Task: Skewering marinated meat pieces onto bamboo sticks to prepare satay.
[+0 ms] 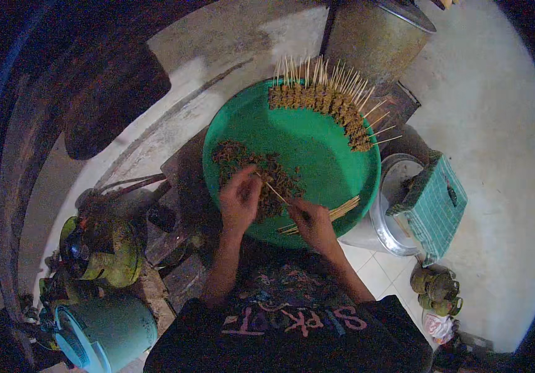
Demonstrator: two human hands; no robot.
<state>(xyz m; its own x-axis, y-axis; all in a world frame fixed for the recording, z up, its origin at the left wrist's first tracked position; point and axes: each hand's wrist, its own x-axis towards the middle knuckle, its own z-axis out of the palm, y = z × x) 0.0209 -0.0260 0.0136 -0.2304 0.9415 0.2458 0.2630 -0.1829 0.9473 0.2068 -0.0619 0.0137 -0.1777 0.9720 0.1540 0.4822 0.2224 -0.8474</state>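
A large round green plastic basin (pixel 291 128) lies before me. My right hand (pixel 312 221) grips a thin wooden skewer (pixel 277 192) that slants up and left to my left hand (pixel 242 196). The fingers of my left hand are at the skewer's far end, over a pile of small brown meat pieces (pixel 230 156); whether they pinch a piece is unclear. Many loaded meat skewers (pixel 323 100) lie side by side along the basin's far and right rim, bare ends pointing outward. A bundle of bare skewers (pixel 344 208) lies beside my right hand at the near rim.
Right of the basin stand a metal pot (pixel 386 233) and a box under a green checked cloth (pixel 440 200). A tall metal drum (pixel 374 42) is behind. Green gas cylinders (pixel 118 261) and a light blue bucket (pixel 118 331) stand at left, smaller cylinders (pixel 437 286) at lower right.
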